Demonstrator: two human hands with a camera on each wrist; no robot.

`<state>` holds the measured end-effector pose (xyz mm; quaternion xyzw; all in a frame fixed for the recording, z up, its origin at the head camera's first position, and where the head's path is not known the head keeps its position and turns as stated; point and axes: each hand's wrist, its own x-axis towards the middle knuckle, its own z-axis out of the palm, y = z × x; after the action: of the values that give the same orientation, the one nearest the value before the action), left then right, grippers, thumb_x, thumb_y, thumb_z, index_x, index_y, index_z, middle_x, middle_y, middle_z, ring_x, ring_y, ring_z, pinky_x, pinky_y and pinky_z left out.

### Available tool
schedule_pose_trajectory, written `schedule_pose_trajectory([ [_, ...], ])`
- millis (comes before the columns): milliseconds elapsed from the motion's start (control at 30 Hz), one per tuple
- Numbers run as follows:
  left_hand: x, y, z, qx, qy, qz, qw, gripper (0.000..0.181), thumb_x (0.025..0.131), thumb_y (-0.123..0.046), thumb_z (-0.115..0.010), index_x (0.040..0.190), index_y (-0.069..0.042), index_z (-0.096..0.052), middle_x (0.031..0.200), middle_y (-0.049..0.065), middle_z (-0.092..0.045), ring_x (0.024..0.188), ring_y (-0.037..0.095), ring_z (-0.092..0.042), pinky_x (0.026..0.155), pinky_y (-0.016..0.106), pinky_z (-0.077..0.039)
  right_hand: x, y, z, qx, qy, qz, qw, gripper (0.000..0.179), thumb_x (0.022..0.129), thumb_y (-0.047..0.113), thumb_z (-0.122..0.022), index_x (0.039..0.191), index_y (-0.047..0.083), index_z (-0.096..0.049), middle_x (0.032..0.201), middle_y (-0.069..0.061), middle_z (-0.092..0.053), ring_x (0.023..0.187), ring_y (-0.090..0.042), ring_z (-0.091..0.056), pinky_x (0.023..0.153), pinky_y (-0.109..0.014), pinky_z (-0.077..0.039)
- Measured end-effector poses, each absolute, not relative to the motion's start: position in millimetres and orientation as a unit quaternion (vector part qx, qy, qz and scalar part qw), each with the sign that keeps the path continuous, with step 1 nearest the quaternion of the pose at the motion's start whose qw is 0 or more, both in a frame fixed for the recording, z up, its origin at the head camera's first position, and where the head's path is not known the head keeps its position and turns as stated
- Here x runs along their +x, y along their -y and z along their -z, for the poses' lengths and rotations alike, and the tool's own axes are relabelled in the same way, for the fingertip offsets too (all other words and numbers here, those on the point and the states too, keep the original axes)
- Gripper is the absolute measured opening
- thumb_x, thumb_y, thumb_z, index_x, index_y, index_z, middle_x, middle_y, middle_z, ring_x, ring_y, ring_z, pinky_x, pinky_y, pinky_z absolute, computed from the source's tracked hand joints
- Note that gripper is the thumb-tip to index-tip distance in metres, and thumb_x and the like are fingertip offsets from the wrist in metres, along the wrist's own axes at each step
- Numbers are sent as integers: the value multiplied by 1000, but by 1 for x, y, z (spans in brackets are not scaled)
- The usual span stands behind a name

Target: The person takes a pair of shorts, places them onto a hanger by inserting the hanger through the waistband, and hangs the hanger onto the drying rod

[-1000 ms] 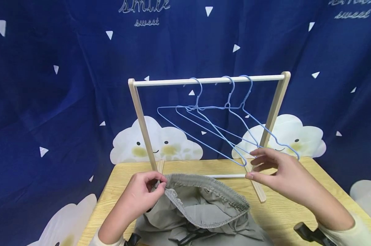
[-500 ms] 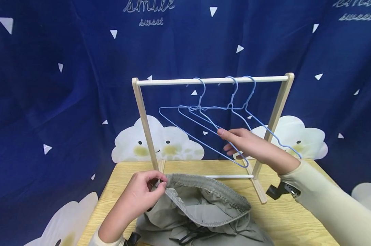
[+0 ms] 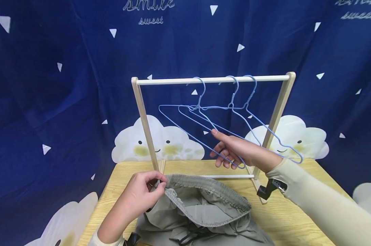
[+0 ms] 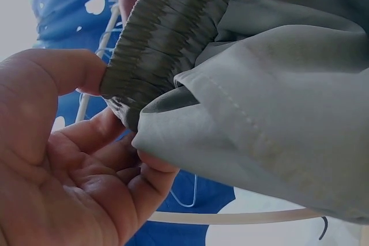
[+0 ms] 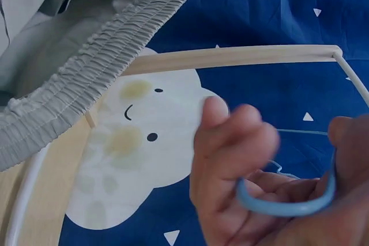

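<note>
My left hand (image 3: 143,191) pinches the elastic waistband of grey pants (image 3: 160,223) between thumb and fingers. The waistband gapes open toward the camera, with a dark drawstring (image 3: 193,235) at its front. In the left wrist view, thumb (image 4: 86,73) and fingers hold the waistband's folded edge. My right hand (image 3: 240,150) is at the lower right corner of the leftmost blue wire hanger (image 5: 285,208). Its thumb lies along the hanger's sloping arm. In the right wrist view the hanger's rounded end crosses the palm, with the fingers curled around it.
A wooden rack (image 3: 173,81) stands at the back of the wooden table (image 3: 283,222). Two more blue hangers (image 3: 250,98) hang on its rail, right of the first. A blue curtain (image 3: 80,41) with white clouds and triangles is behind.
My right hand has moved left from beside the rack's right post to the leftmost hanger's corner, then slightly lower. That hanger has shifted a little. The left hand keeps its pinch on the pants.
</note>
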<state>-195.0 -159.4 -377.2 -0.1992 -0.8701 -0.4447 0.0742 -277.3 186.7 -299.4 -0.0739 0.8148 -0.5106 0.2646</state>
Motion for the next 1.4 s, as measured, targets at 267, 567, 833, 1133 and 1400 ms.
schedule_pose_trajectory([
  [267,-194,160,374,-202,872,440,78,12,94,-5,-76,93,-17,-80,81,-10,-70,57,5,-49,56,23,-46,-275,-190,294,-65,-818,509,259,101,101,87,-29,126,-3,-68,72,-2,-64,55,-12,-46,49,-26,-33],
  [567,-193,161,375,-195,870,446,72,14,94,-6,-75,94,-19,-80,84,-9,-74,57,6,-52,57,24,-48,-260,-198,266,-95,-830,502,221,99,104,84,-26,126,-2,-69,71,-3,-66,54,-13,-49,48,-26,-35],
  [833,-193,161,374,-191,872,444,72,13,94,-6,-76,93,-18,-80,82,-9,-72,58,6,-51,57,24,-47,-232,-215,265,-118,-821,512,221,96,109,76,-19,131,-5,-66,72,-3,-66,53,-12,-51,46,-24,-38],
  [1133,-194,162,373,-179,874,446,70,14,95,-5,-75,94,-18,-80,86,-8,-75,61,8,-55,59,25,-49,-199,-239,292,-208,-805,509,221,77,119,50,-18,125,-8,-68,71,-7,-65,52,-10,-53,40,-29,-39],
  [1400,-197,165,373,-176,877,439,88,14,94,-5,-75,94,-17,-81,82,-9,-72,63,8,-55,61,25,-49,-178,-279,326,-296,-773,513,226,62,120,22,-16,124,-5,-72,71,-28,-60,48,-23,-50,34,-30,-41],
])
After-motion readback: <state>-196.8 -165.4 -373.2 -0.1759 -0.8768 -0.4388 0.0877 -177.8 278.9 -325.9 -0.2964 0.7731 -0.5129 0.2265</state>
